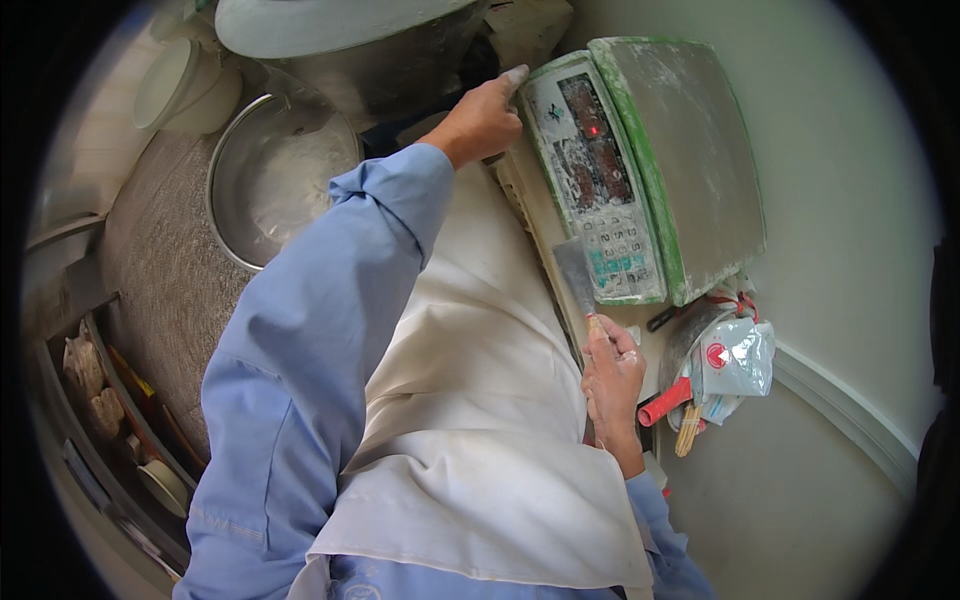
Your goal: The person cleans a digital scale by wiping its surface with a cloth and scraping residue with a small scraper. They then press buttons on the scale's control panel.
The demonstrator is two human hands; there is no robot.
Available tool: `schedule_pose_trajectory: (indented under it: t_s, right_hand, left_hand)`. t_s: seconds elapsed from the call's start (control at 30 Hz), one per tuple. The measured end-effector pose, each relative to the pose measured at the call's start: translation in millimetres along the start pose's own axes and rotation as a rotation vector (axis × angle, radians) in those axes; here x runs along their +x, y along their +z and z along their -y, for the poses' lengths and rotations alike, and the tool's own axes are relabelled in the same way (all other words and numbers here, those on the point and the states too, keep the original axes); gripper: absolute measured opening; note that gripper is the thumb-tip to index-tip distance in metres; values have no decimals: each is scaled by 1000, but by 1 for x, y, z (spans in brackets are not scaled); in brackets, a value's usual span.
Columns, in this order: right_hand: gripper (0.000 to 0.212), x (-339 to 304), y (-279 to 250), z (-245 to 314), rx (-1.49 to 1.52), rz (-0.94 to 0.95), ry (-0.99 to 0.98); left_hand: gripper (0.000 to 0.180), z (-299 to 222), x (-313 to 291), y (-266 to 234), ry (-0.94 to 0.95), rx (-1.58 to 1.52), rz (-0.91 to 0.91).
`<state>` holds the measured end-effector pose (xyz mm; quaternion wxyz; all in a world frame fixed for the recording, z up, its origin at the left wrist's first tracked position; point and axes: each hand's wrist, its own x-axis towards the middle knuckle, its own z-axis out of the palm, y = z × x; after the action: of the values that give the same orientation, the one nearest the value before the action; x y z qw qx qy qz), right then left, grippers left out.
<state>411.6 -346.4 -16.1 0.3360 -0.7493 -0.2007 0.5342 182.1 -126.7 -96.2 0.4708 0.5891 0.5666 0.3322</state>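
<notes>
My right hand is closed round the handle of a flat metal scraper. The scraper's dull blade points away from me, beside the lower left edge of a flour-dusted green scale. At the scale's far left corner is my left hand, its fingers curled and one floury fingertip against the corner. What those fingers grip, the scale or the edge under it, is hidden. A red light glows on the scale's display, and its keypad is caked with white powder. The broad metal weighing plate is on the right.
To the left, a round metal bowl holds white powder. White buckets and a large metal vessel stand farther off. A wall lies right, near a plastic bag and a red-handled tool. A drawer-like tray is at the lower left.
</notes>
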Motion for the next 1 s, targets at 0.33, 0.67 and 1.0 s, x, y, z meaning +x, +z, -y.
schedule_pose_trajectory:
  t_s: [0.33,0.67,1.0]
  right_hand:
    - [34,19,42,30,-19,65,-52]
    - [32,47,71,63,-29,161,-59]
    - [31,53,96,79,-8,143,-56]
  left_hand:
    - [60,8,-2,-4,97,-124,5]
    - [67,12,2,-9,105,-261,50]
    - [67,17,3,-8,141,-319,48]
